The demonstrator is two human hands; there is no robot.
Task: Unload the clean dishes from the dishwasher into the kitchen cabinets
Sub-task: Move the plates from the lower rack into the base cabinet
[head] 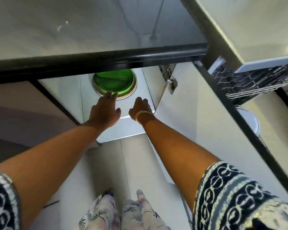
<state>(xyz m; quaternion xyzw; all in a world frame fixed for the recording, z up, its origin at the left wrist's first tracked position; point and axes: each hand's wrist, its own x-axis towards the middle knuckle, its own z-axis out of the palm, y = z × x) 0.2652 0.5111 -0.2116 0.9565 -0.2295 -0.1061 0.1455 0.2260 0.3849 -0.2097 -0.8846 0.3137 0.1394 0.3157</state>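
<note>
Green plate [114, 83] — far half hidden

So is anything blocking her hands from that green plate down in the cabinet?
Nothing visible does. The left hand already has its fingertips at the near rim of the green plate, and the right hand hovers beside it. Only the black countertop edge hides the plate's far side.

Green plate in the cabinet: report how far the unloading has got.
Done: the green plate lies on a stack on the lower cabinet shelf, cabinet door open. In hand: nothing gripped; the left hand reaches its fingertips to the plate's rim, and the right hand hovers beside it. Left: the dishwasher rack is pulled out; what remains in it is too blurred to tell.
</note>
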